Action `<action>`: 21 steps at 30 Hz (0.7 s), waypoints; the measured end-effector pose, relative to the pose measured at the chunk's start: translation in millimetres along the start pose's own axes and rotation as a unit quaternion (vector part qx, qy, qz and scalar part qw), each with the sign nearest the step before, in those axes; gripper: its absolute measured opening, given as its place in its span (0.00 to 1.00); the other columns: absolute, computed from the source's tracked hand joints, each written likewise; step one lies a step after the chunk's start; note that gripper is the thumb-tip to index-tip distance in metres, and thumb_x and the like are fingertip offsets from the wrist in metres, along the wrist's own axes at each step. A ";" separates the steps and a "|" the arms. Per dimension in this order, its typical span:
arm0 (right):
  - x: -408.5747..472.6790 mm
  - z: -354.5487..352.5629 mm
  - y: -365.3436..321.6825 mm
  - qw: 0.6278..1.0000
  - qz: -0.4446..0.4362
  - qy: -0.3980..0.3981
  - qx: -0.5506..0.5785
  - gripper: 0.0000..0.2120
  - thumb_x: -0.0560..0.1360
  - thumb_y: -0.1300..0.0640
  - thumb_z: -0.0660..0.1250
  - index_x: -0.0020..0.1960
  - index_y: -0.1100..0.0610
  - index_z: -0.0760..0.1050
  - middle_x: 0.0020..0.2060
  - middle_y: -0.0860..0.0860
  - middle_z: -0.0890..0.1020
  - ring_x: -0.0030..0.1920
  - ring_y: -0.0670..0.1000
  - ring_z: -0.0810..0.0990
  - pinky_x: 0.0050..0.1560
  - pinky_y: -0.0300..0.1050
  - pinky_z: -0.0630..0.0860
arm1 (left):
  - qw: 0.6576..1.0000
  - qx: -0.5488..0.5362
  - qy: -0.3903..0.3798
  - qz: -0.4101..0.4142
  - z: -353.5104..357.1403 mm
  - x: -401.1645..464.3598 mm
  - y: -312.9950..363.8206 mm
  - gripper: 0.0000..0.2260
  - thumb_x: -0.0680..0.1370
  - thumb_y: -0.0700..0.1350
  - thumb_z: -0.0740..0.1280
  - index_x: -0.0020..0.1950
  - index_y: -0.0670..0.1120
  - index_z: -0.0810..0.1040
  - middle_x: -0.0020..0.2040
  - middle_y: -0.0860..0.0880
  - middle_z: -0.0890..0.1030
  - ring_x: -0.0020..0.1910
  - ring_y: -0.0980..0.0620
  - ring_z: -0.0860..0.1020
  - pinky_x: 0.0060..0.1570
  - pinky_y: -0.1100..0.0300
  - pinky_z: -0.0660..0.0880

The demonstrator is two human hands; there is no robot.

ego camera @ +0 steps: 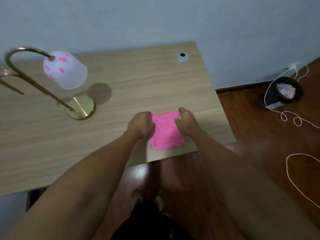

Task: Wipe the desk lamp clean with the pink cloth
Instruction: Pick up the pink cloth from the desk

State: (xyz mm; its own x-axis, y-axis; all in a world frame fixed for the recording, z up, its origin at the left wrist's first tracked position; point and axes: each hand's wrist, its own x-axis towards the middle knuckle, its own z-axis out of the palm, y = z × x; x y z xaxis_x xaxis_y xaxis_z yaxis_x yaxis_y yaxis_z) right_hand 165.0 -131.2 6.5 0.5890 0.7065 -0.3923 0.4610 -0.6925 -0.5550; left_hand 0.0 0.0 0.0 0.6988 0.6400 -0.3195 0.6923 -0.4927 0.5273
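One pink cloth is lying folded near the desk's front right corner — left hand and right hand are pinching its far corners with curled fingers. One desk lamp — gold stem, white pink-spotted shade — is standing near the left edge. Wood flooring and one bin are lying to the right.

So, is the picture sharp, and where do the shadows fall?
Head view: soft overall, the gold lamp arm blurred at the left edge; wide-angle bending curves the desk edges; a round shade shadow lies right of the lamp base; both hands on the pink cloth look dim.
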 end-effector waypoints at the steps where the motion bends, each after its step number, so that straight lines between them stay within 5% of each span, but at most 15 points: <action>1: 3.9 2.0 -1.0 1.000 0.013 0.020 0.019 0.25 0.80 0.62 0.65 0.76 0.65 0.67 0.68 0.64 0.76 0.68 0.63 0.76 0.68 0.57 0.75 | 1.000 -0.010 0.010 0.000 3.4 2.6 -2.1 0.06 0.74 0.48 0.67 0.41 0.48 0.74 0.42 0.43 0.81 0.43 0.40 0.78 0.39 0.54 0.72; 4: 9.6 5.1 -7.0 0.992 0.082 0.048 0.087 0.23 0.79 0.64 0.66 0.73 0.65 0.69 0.66 0.62 0.77 0.65 0.60 0.78 0.66 0.54 0.76 | 0.998 -0.025 0.037 -0.035 12.8 7.1 -6.3 0.13 0.73 0.45 0.69 0.34 0.51 0.66 0.40 0.45 0.76 0.39 0.43 0.75 0.36 0.56 0.67; 7: 22.1 10.0 -9.0 0.979 0.129 0.059 0.149 0.12 0.75 0.68 0.69 0.58 0.65 0.81 0.56 0.62 0.84 0.59 0.60 0.82 0.63 0.56 0.79 | 0.996 -0.053 0.050 -0.048 15.7 12.5 -5.9 0.11 0.72 0.40 0.70 0.36 0.50 0.70 0.45 0.43 0.76 0.40 0.44 0.76 0.37 0.55 0.71; 9: 26.1 7.1 -11.6 0.974 0.125 0.044 0.183 0.06 0.74 0.69 0.70 0.45 0.61 0.83 0.45 0.58 0.85 0.50 0.55 0.83 0.55 0.52 0.81 | 0.996 -0.058 0.037 -0.053 15.0 15.2 -7.2 0.07 0.72 0.38 0.70 0.49 0.46 0.79 0.51 0.42 0.76 0.44 0.43 0.78 0.45 0.52 0.78; 12: 23.4 -1.5 -18.2 0.956 0.114 -0.018 0.268 0.11 0.74 0.70 0.68 0.38 0.56 0.78 0.38 0.50 0.79 0.42 0.50 0.76 0.42 0.46 0.74 | 0.991 -0.109 0.008 -0.080 20.7 24.6 -19.1 0.23 0.67 0.38 0.68 0.62 0.50 0.81 0.56 0.40 0.80 0.48 0.41 0.83 0.50 0.48 0.84; 14: 18.6 -7.5 -20.6 0.945 0.103 -0.048 0.306 0.10 0.71 0.69 0.64 0.36 0.55 0.74 0.37 0.50 0.76 0.42 0.52 0.73 0.41 0.46 0.69 | 0.982 -0.152 0.011 -0.114 28.9 31.0 -30.6 0.21 0.62 0.41 0.65 0.51 0.56 0.84 0.52 0.41 0.82 0.46 0.41 0.84 0.48 0.48 0.85; 17: 10.4 -18.0 -27.7 0.927 0.114 -0.068 0.350 0.10 0.69 0.69 0.60 0.37 0.55 0.66 0.37 0.51 0.69 0.39 0.52 0.69 0.35 0.44 0.66 | 0.950 -0.271 0.014 -0.157 -1.9 5.8 -7.3 0.06 0.63 0.38 0.66 0.35 0.46 0.81 0.36 0.43 0.81 0.32 0.45 0.81 0.29 0.56 0.80; 19: 4.7 -26.7 -34.1 0.913 0.120 -0.066 0.385 0.08 0.68 0.67 0.62 0.37 0.54 0.67 0.35 0.52 0.69 0.36 0.52 0.69 0.32 0.41 0.65 | 0.918 -0.361 -0.019 -0.163 -25.0 -6.8 5.8 0.05 0.69 0.33 0.68 0.36 0.42 0.77 0.30 0.44 0.76 0.25 0.50 0.75 0.22 0.63 0.70; 21: 5.9 -33.4 -38.6 0.895 0.124 -0.072 0.422 0.06 0.63 0.63 0.64 0.39 0.54 0.72 0.36 0.55 0.75 0.38 0.57 0.75 0.38 0.50 0.73 | 0.899 -0.403 -0.035 -0.164 -49.5 -12.1 9.2 0.09 0.72 0.33 0.70 0.36 0.45 0.76 0.32 0.47 0.76 0.27 0.55 0.75 0.27 0.63 0.69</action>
State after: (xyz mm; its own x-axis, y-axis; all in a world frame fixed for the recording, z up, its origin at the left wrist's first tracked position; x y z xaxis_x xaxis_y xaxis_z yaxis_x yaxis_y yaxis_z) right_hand 172.9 -105.2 50.1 0.4841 0.6000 -0.6369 -0.3742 -0.5160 -0.7705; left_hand -11.0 16.9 47.7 0.5096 0.6204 -0.5962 0.5271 0.3226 0.7862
